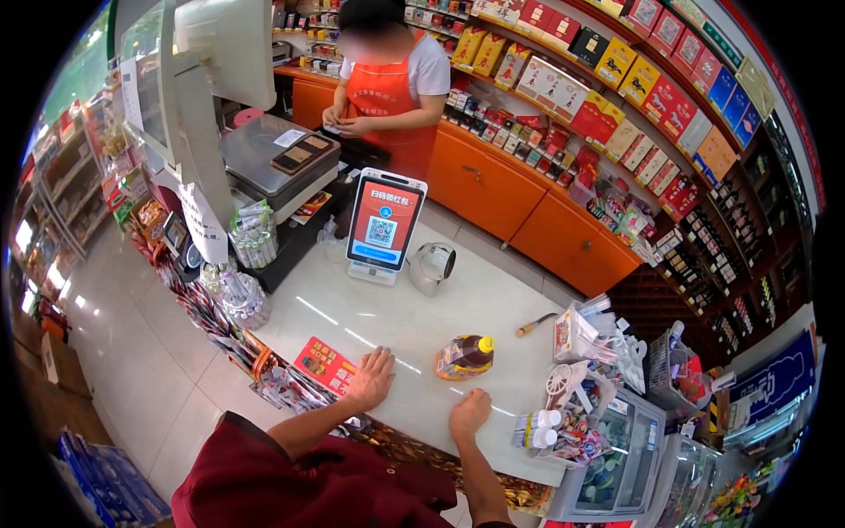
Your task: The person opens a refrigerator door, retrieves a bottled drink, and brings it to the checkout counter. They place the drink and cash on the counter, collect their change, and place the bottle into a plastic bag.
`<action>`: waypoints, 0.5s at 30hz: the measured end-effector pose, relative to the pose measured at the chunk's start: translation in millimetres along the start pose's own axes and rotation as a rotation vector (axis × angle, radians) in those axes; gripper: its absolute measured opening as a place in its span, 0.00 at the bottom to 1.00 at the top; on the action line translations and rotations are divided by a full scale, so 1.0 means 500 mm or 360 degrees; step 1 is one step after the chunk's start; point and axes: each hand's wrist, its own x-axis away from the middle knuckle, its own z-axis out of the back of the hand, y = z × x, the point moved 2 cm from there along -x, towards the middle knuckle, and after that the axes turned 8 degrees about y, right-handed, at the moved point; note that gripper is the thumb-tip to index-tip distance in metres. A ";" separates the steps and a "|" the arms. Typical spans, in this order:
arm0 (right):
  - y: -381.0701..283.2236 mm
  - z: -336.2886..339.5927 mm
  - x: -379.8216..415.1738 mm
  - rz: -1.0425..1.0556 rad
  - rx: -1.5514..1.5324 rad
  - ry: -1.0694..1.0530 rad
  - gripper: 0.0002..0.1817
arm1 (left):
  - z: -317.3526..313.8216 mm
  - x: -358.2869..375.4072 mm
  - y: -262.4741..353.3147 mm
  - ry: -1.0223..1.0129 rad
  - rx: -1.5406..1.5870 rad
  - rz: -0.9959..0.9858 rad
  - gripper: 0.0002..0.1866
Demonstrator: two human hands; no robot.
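Head view: my right hand (471, 412) rests on the counter (422, 339), fingers curled together, my left hand (371, 378) lies flat beside the red card (326, 363), fingers slightly apart, with the yellow-capped bottle (465, 357), QR-code screen (385, 224) and aproned person (387, 88) beyond.

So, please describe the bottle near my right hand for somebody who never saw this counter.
On the white counter, just beyond your right hand, is a brown-and-orange bottle. Its yellow cap separates it from the white-capped bottles nearby.
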 end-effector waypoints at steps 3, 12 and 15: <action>0.000 0.000 0.000 -0.0024 0.0003 -0.0020 0.08 | 0.000 0.000 0.000 -0.0012 -0.0001 0.0001 0.24; -0.004 0.014 -0.005 -0.0030 -0.0021 -0.0050 0.06 | 0.004 -0.002 0.001 0.0000 0.0012 -0.0006 0.23; 0.009 -0.003 0.006 0.0017 -0.0106 0.0058 0.07 | 0.002 -0.006 0.002 -0.0026 0.0036 0.0020 0.23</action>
